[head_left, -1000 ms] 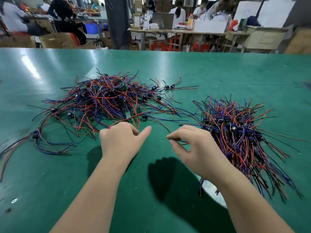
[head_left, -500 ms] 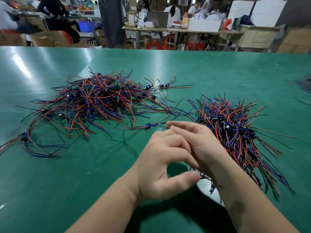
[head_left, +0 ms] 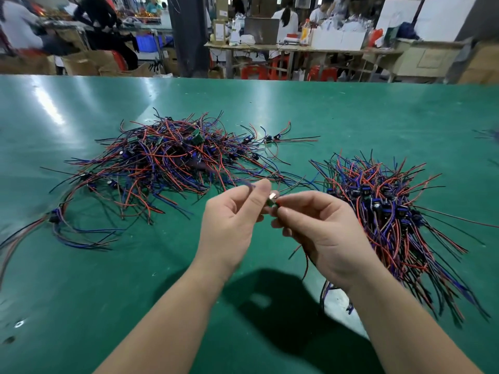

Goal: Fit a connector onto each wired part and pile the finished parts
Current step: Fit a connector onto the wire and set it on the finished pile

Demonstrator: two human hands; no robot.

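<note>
My left hand and my right hand are raised above the green table, fingertips meeting. Between them sits one small wired part with a green board and a silvery piece; both hands pinch it. Its red and blue wires trail up past my left fingers and down under my right palm. A loose tangle of red, blue and black wired parts lies to the left. A tighter pile of wired parts with dark blue connectors lies to the right, just behind my right hand.
A stray wire bundle curls at the table's left side. A pale round object lies partly under my right forearm. Beyond the table's far edge stand cluttered workbenches, cardboard boxes and seated people.
My left hand went from the left tangle's edge to meet my right hand. Both hands have lifted off the table, and a wired part is now held between them.
</note>
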